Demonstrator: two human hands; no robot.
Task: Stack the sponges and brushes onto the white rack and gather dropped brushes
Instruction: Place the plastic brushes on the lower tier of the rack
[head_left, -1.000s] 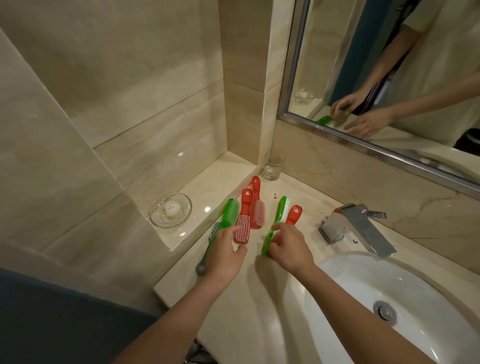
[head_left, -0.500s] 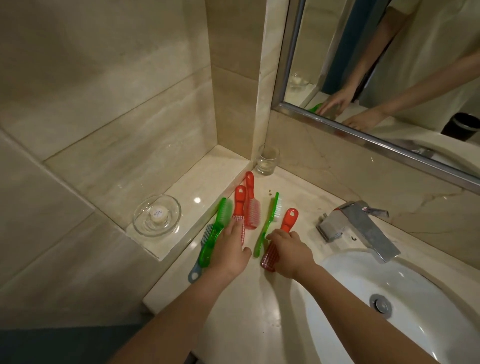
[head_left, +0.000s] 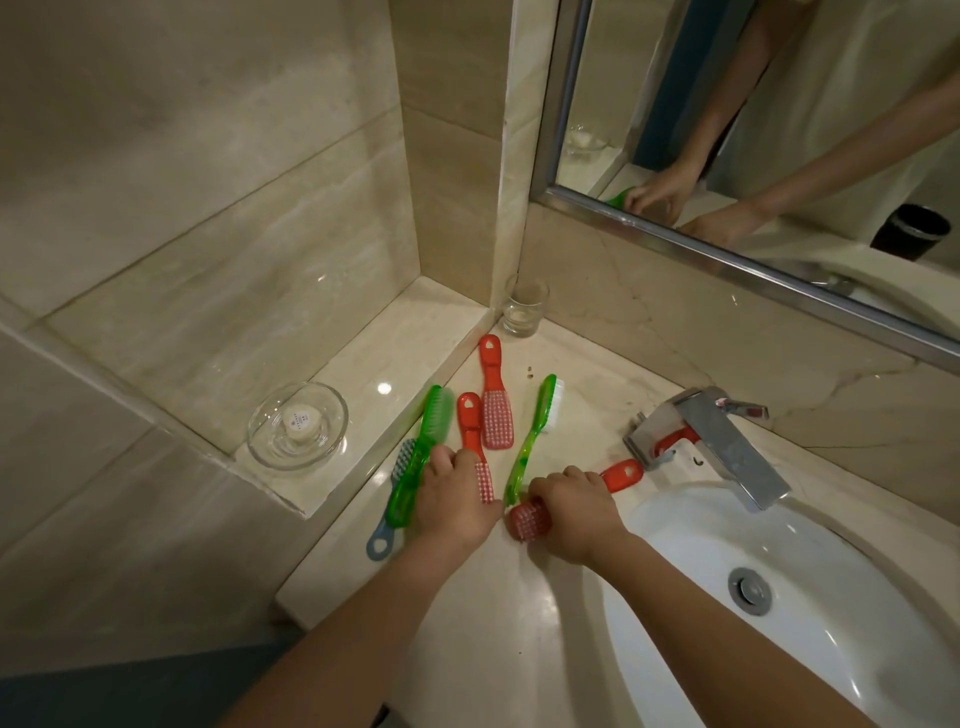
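Several plastic brushes lie on the beige counter (head_left: 467, 597) left of the sink. My right hand (head_left: 574, 512) grips a red brush (head_left: 621, 475), its bristle head poking out at the left and its handle pointing toward the tap. My left hand (head_left: 454, 501) lies over another red brush (head_left: 475, 436) and touches the wide green brush (head_left: 423, 447), which lies on a blue brush (head_left: 382, 538). A third red brush (head_left: 496, 402) and a thin green brush (head_left: 530, 436) lie apart further back. No rack or sponge is in view.
A glass dish (head_left: 297, 426) with a small white disc sits on the raised ledge at the left. An empty tumbler (head_left: 524, 306) stands in the corner. The chrome tap (head_left: 711, 441) overhangs the white basin (head_left: 779, 597) at the right. A mirror (head_left: 779, 130) hangs above.
My right hand has swung the red brush round so its handle points right toward the tap. My left hand has stayed over the red and green brushes. The camera has tilted slightly.
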